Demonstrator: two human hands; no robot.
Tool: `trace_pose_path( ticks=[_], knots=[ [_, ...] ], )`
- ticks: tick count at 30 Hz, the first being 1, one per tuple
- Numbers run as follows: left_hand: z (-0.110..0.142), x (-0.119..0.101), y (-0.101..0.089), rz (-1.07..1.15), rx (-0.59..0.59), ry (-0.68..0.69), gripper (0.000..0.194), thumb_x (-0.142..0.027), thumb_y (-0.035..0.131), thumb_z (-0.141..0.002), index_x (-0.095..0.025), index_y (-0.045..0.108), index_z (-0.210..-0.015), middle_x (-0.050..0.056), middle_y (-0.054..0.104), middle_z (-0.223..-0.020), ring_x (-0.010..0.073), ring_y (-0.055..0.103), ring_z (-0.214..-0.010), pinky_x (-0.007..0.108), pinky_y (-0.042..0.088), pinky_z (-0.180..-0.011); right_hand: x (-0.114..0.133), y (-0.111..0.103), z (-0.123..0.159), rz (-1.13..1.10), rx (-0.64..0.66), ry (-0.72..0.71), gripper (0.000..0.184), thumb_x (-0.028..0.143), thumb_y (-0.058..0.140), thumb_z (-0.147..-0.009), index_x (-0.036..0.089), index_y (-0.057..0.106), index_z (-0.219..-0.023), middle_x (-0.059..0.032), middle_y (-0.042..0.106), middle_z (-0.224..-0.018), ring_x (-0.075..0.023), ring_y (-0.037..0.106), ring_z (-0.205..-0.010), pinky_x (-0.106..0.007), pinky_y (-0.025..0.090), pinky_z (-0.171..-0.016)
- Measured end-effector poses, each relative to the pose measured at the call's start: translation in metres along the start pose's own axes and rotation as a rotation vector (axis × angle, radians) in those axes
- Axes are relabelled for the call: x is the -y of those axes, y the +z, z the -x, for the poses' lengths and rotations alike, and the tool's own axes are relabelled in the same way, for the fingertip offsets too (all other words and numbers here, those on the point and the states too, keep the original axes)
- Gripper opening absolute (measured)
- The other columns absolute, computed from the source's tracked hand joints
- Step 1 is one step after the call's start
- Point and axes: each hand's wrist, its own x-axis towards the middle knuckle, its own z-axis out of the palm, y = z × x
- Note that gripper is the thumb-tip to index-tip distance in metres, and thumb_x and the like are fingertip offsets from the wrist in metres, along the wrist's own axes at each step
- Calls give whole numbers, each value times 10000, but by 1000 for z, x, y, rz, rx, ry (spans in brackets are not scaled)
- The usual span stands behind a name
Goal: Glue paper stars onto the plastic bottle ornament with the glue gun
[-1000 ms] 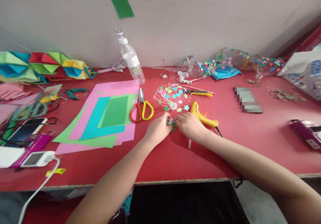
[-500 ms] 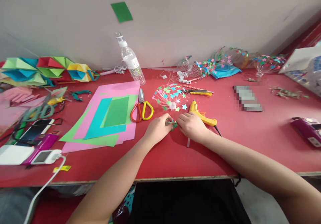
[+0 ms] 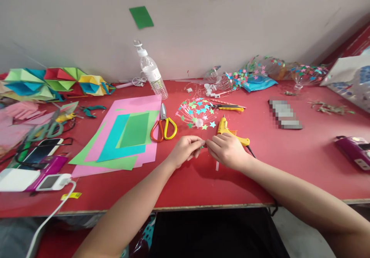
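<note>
My left hand point(image 3: 186, 150) and my right hand point(image 3: 228, 150) meet fingertip to fingertip just above the red table. Both are closed in a pinch. Between them a sliver of a small green paper star point(image 3: 202, 147) shows; the fingers hide most of it. Just beyond my hands stands a clear plastic piece with spread strips point(image 3: 199, 122), tipped with coloured paper stars. A yellow glue gun point(image 3: 223, 126) lies partly behind my right hand, and a pale glue stick point(image 3: 217, 166) pokes out below that hand. Scissors point(image 3: 163, 129) with red and yellow handles lie left of the star piece.
Coloured paper sheets point(image 3: 135, 131) are stacked to the left. A plastic bottle point(image 3: 153, 75) stands by the wall. A yellow cutter point(image 3: 231, 108) lies behind the glue gun. Phones and a power bank point(image 3: 19, 179) crowd the left edge; a purple device point(image 3: 354, 150) sits far right.
My fingertips have drawn together and slightly upward over the green star, which showed more before. Both hands have turned a little, with more of the left fingers showing.
</note>
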Motion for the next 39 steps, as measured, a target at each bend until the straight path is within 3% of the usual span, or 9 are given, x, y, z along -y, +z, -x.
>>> trace_pose_path(
  ticks=[3, 7, 10, 15, 19, 23, 27, 35, 39],
  knots=[
    [1, 0, 0, -5, 2, 26, 258, -413, 598, -825, -161, 621, -777, -59, 510, -486, 38, 326, -348, 186, 208, -362, -1, -4, -1, -53, -20, -7, 263, 185, 403, -941, 161, 582, -750, -6, 547, -633, -119, 433, -564, -290, 268, -585],
    [5, -1, 3, -81, 5, 69, 227, -383, 579, -848, -169, 608, -779, -67, 500, -495, 40, 341, -365, 185, 251, -386, -4, -8, -2, -354, -4, 250, 178, 217, 461, -917, 161, 606, -829, -10, 591, -672, -110, 495, -587, -246, 333, -588],
    [7, -4, 5, -128, -8, 110, 219, -363, 577, -842, -173, 573, -732, -72, 483, -488, 43, 349, -370, 190, 268, -395, -3, -8, -5, -607, 41, 438, 151, 226, 517, -880, 172, 572, -750, 6, 578, -658, -97, 508, -584, -214, 357, -570],
    [7, -5, 6, -66, -12, 105, 187, -350, 579, -834, -174, 574, -771, -74, 478, -485, 42, 335, -360, 186, 252, -376, -1, -12, -9, -768, 90, 541, 189, 236, 481, -885, 179, 545, -717, 15, 577, -650, -91, 509, -588, -199, 383, -575],
    [9, -2, 6, -7, -83, 169, 153, -319, 560, -847, -184, 548, -776, -77, 474, -493, 47, 351, -383, 180, 279, -395, -20, -31, -7, -451, 226, 414, 159, 279, 512, -879, 176, 607, -805, -7, 625, -709, -108, 542, -623, -222, 347, -582],
    [10, 1, 8, -83, -117, 234, 135, -278, 538, -854, -184, 525, -758, -76, 462, -508, 59, 409, -449, 185, 334, -466, -48, -47, 4, 55, 462, 476, 227, 325, 601, -816, 155, 625, -964, -85, 660, -920, -177, 590, -741, -265, 315, -584],
    [8, 2, 9, -114, -106, 204, 133, -270, 524, -853, -182, 510, -754, -78, 447, -508, 65, 414, -467, 195, 347, -493, -53, -39, 14, 168, 650, 419, 222, 223, 604, -781, 124, 628, -978, -119, 633, -961, -225, 599, -828, -293, 339, -612],
    [12, 0, 9, -126, -173, 225, 123, -271, 510, -863, -189, 519, -772, -73, 457, -524, 57, 387, -433, 188, 328, -447, -44, -5, 15, 70, 574, 493, 212, 47, 514, -720, 125, 561, -911, -144, 572, -943, -225, 551, -820, -310, 381, -636],
    [13, -1, 8, -117, -252, 271, 142, -300, 520, -867, -191, 532, -777, -65, 475, -536, 57, 404, -425, 187, 324, -424, -53, -18, 11, 87, 321, 669, 226, 164, 531, -754, 153, 515, -979, -121, 559, -989, -201, 532, -712, -292, 329, -527]
  ],
)
